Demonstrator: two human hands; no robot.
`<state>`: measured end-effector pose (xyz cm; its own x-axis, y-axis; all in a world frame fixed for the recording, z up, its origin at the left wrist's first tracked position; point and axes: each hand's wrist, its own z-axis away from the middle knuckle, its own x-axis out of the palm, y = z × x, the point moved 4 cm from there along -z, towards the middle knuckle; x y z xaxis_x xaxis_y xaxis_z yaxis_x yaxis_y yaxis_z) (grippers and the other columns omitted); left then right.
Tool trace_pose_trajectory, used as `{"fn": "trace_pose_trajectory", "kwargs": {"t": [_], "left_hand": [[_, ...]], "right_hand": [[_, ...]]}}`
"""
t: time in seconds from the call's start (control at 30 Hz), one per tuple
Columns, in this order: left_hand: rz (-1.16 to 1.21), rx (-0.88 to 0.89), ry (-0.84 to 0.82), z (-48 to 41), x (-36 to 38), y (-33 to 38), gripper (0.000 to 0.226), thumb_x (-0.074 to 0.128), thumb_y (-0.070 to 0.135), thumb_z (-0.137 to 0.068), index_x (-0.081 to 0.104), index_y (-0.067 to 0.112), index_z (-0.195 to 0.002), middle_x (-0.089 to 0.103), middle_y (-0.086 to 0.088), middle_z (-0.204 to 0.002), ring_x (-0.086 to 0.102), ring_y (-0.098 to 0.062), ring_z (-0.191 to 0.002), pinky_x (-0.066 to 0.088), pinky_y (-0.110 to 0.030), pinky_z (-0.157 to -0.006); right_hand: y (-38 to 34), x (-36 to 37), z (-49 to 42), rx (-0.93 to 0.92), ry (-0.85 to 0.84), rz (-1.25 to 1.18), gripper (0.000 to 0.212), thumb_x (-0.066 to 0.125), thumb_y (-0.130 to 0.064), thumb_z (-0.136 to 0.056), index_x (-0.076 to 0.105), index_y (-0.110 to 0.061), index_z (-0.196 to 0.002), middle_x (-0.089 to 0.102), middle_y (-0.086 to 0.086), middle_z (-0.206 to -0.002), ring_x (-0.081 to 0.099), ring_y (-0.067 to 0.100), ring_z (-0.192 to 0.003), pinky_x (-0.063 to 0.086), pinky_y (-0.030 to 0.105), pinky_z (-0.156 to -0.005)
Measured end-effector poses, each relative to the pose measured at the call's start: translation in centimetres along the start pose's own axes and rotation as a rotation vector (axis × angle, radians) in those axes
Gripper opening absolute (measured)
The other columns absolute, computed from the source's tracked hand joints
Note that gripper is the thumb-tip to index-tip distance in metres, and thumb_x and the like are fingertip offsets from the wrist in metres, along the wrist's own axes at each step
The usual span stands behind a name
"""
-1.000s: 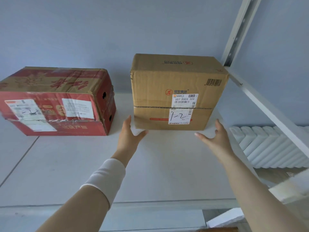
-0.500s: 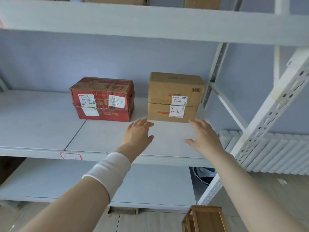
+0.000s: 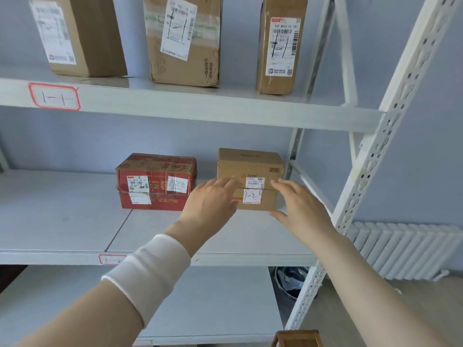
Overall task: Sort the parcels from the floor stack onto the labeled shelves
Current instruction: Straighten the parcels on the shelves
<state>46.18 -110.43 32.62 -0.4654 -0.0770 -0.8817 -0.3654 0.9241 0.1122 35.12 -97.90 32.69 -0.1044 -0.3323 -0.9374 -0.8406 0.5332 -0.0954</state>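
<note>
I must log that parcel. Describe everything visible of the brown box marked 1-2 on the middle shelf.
The brown box is cardboard, upright on the middle shelf, right of the red carton. A seam crosses its front, which bears two white labels, the lower handwritten 1-2, and a barcode. The left hand and right hand are open before it; contact cannot be told.

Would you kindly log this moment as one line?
brown box: on 1-2 shelf, right of red box | left hand: open | right hand: open
</note>
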Motion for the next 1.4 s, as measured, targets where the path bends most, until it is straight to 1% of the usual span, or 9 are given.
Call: {"fn": "trace_pose_trajectory", "kwargs": {"t": [0.1, 0.3, 0.6, 0.9, 1.1, 1.17, 1.2, 1.3, 1.4], "left_hand": [[0.014, 0.029, 0.093, -1.1, -3.1, 1.2, 0.045, 0.044, 0.027, -0.095, 0.035, 0.028, -0.139, 0.046, 0.010, -0.139, 0.044, -0.013, -0.127, 0.036, -0.026, -0.097], [-0.046, 0.089, 0.209, -6.0, -7.9, 3.1, 0.049, 0.044, 0.026, -0.096, 0.031, 0.027, -0.143, 0.042, 0.008, -0.143, 0.040, -0.014, -0.131, 0.034, -0.026, -0.101], [-0.126, 0.031, 0.261, -14.6, -11.5, 4.5, 0.046, 0.044, 0.032, -0.097, 0.033, 0.027, -0.141, 0.044, 0.005, -0.141, 0.044, -0.017, -0.128, 0.036, -0.029, -0.100], [-0.042, -0.066, 0.203, -24.5, -11.6, 1.2, 0.057, 0.055, 0.036, -0.091, 0.031, 0.021, -0.140, 0.044, -0.002, -0.140, 0.046, -0.023, -0.126, 0.040, -0.036, -0.097], [0.216, -0.197, 0.039, -32.0, -9.8, -2.3, 0.076, 0.062, 0.036, -0.087, 0.021, 0.005, -0.143, 0.040, -0.015, -0.141, 0.044, -0.030, -0.127, 0.038, -0.036, -0.099], [0.251, -0.216, -0.040, -34.1, -8.7, -2.9, 0.082, 0.064, 0.039, -0.085, 0.019, 0.002, -0.144, 0.040, -0.015, -0.142, 0.046, -0.029, -0.126, 0.040, -0.034, -0.096], [0.262, -0.219, -0.078, -35.1, -8.0, -3.1, 0.084, 0.065, 0.041, -0.084, 0.020, 0.001, -0.143, 0.042, -0.014, -0.141, 0.049, -0.029, -0.121, 0.041, -0.034, -0.093], [0.295, -0.236, -0.178, -37.5, -6.5, -3.7, 0.084, 0.065, 0.049, -0.081, 0.025, 0.005, -0.141, 0.050, -0.011, -0.131, 0.060, -0.024, -0.088, 0.048, -0.032, -0.077], [0.396, -0.219, -0.242, -39.1, -5.4, -4.0, 0.077, 0.068, 0.045, -0.079, 0.033, 0.009, -0.137, 0.052, -0.008, -0.132, 0.065, -0.023, -0.094, 0.053, -0.037, -0.089]], "right_hand": [[0.1, -3.4, -0.2, 0.020, 0.098, -0.040, 0.062, 0.059, -0.032, -0.089, 0.032, -0.024, -0.144, 0.039, -0.004, -0.143, 0.039, 0.016, -0.131, 0.039, 0.030, -0.097], [1.1, -10.0, -2.8, -0.018, 0.252, -0.038, 0.056, 0.057, -0.032, -0.091, 0.034, -0.024, -0.142, 0.043, -0.004, -0.137, 0.040, 0.016, -0.129, 0.041, 0.030, -0.093], [5.4, -15.9, -8.7, -0.034, 0.371, -0.026, 0.055, 0.056, -0.030, -0.091, 0.036, -0.021, -0.141, 0.043, 0.000, -0.140, 0.040, 0.019, -0.130, 0.040, 0.031, -0.098], [7.3, -17.6, -19.7, 0.016, 0.327, 0.005, 0.069, 0.064, -0.037, -0.085, 0.031, -0.018, -0.144, 0.040, 0.004, -0.143, 0.039, 0.023, -0.132, 0.039, 0.037, -0.100], [10.1, -16.2, -28.3, 0.224, 0.199, -0.279, 0.091, 0.072, -0.043, -0.076, 0.024, -0.008, -0.145, 0.037, 0.009, -0.148, 0.038, 0.026, -0.134, 0.036, 0.036, -0.106], [10.8, -15.2, -30.5, 0.269, 0.117, -0.331, 0.093, 0.073, -0.042, -0.076, 0.023, -0.005, -0.145, 0.037, 0.012, -0.147, 0.042, 0.029, -0.130, 0.043, 0.039, -0.102], [11.2, -14.7, -31.5, 0.282, 0.077, -0.380, 0.094, 0.075, -0.040, -0.075, 0.023, -0.005, -0.145, 0.038, 0.012, -0.145, 0.046, 0.029, -0.127, 0.048, 0.041, -0.097], [11.9, -13.4, -33.8, 0.277, -0.002, -0.526, 0.093, 0.079, -0.032, -0.072, 0.026, -0.011, -0.146, 0.038, 0.007, -0.146, 0.048, 0.026, -0.124, 0.055, 0.040, -0.087], [12.6, -12.7, -35.3, 0.246, -0.044, -0.624, 0.078, 0.080, -0.023, -0.072, 0.038, -0.012, -0.138, 0.047, 0.003, -0.138, 0.055, 0.023, -0.114, 0.056, 0.040, -0.085]]}}
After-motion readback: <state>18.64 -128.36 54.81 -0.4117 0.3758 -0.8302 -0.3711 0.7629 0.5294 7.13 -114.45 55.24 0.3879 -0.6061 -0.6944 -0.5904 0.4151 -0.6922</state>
